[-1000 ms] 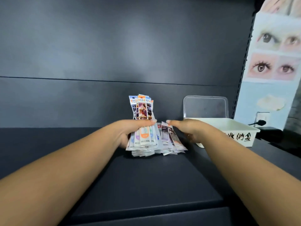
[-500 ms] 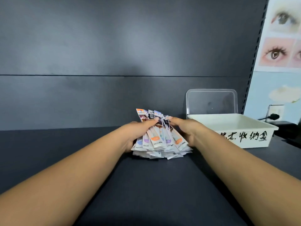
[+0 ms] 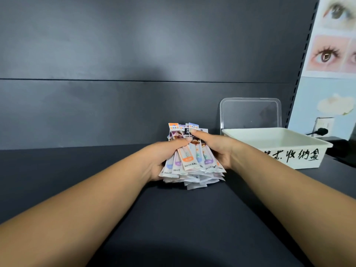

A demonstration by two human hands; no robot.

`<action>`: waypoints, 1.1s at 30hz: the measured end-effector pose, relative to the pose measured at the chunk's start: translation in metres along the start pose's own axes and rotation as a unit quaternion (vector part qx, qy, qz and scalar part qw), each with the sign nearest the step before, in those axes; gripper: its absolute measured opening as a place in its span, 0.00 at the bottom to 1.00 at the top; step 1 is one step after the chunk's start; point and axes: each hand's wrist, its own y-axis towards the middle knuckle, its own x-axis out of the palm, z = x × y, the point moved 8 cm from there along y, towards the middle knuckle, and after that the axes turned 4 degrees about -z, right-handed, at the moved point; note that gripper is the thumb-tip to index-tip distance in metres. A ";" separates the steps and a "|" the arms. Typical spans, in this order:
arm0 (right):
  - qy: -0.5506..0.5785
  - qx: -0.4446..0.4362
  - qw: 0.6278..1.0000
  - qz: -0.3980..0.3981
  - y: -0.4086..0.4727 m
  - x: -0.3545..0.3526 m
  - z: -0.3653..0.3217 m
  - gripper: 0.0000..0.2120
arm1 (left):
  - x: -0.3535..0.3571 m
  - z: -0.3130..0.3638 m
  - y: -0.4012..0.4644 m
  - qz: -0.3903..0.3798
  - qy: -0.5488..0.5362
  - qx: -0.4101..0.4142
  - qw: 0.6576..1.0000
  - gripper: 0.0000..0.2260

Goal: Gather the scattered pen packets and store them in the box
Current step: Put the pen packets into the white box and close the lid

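Observation:
A bundle of several pen packets (image 3: 189, 162), white with orange, purple and blue labels, stands tilted on the dark shelf (image 3: 173, 218). My left hand (image 3: 163, 157) grips the bundle from the left, thumb across the front. From the right my right hand (image 3: 215, 149) holds the same bundle, thumb on the upper part of the packets. The lower ends of the packets fan out on the shelf surface. The white box (image 3: 279, 149) with black handwritten characters sits open just to the right of my right hand.
A clear plastic lid (image 3: 250, 114) leans upright behind the box against the dark back panel. A poster with eye pictures (image 3: 331, 54) and a wall socket with a plug (image 3: 321, 130) are at the far right.
Both hands have closed in tighter on the packets, drawing them into a more upright, compact bundle. The view has shifted, so the box appears closer.

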 end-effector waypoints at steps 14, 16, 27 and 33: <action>-0.025 -0.028 0.999 -0.034 -0.012 0.011 -0.005 0.17 | 0.000 0.009 -0.008 -0.003 0.074 0.035 0.997 0.18; -0.018 -0.076 0.996 -0.042 -0.017 0.012 -0.016 0.13 | 0.004 0.018 -0.014 -0.017 0.071 0.075 0.995 0.15; -0.099 -0.384 0.913 -0.098 -0.072 0.039 -0.076 0.22 | 0.011 0.072 -0.049 -0.007 0.227 0.359 0.905 0.41; -0.102 -0.363 0.921 -0.097 -0.064 0.039 -0.060 0.34 | 0.022 0.052 -0.048 -0.042 0.312 0.294 0.903 0.22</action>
